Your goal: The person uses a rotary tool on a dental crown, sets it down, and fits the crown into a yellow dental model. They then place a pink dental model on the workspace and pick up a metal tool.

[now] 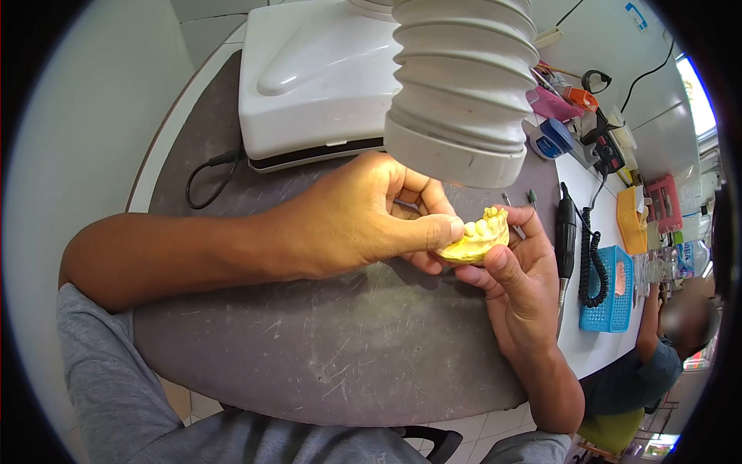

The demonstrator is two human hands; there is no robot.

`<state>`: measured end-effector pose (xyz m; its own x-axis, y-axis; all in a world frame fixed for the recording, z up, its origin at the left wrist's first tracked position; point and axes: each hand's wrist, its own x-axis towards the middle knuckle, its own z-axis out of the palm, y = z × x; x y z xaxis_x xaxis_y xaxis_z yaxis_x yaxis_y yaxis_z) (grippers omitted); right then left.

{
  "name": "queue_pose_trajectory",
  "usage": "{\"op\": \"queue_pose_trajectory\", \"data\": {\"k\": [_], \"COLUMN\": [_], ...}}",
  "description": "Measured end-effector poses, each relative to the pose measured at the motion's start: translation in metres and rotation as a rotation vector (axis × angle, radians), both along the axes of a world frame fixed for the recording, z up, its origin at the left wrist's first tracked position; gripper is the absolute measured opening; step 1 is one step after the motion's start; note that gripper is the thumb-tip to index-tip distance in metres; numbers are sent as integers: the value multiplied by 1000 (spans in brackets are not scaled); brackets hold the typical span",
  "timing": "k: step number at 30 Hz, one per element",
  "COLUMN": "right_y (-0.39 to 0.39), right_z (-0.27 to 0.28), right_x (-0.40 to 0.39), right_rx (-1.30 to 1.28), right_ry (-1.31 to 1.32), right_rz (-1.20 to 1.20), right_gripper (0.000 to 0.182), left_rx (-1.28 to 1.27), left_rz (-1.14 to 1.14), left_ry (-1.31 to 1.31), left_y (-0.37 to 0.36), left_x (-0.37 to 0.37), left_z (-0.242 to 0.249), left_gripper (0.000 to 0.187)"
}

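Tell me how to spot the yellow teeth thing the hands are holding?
Find the big ribbed white hose hanging over the grey table. Just under its mouth, the left hand and right hand pinch a dental cast. It alone is pale yellow, with moulded teeth on top.

A scratched grey worktop [332, 348] with a white edge fills the middle. White walls [85, 116] surround it, pale floor tiles [495, 429] show below (partly hidden), and what may be a bright window [696, 97] glows far right.
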<state>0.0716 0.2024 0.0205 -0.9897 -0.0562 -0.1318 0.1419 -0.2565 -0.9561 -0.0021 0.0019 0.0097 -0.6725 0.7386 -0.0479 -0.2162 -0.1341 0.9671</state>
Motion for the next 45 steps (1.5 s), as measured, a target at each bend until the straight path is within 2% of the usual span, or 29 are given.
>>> {"op": "queue_pose_trajectory", "data": {"k": [12,14,21,23,45], "right_y": [1,1,0,0,0], "right_z": [0,0,1,1,2], "right_x": [0,0,0,0,1], "right_rx": [10,2,19,19,20], "right_ry": [20,33,12,16,34], "right_rz": [-6,-4,3,-2,-2], "right_gripper": [47,47,48,48,51], "left_rx": [27,58,-12,28,39], "left_rz": [12,74,84,87,100], "left_ry": [-16,12,152,69,21], "left_y": [0,1,0,0,-1], "left_x": [4,6,7,7,9], "left_z": [1,1,1,1,5], "left_gripper": [23,22,21,19,19]}}
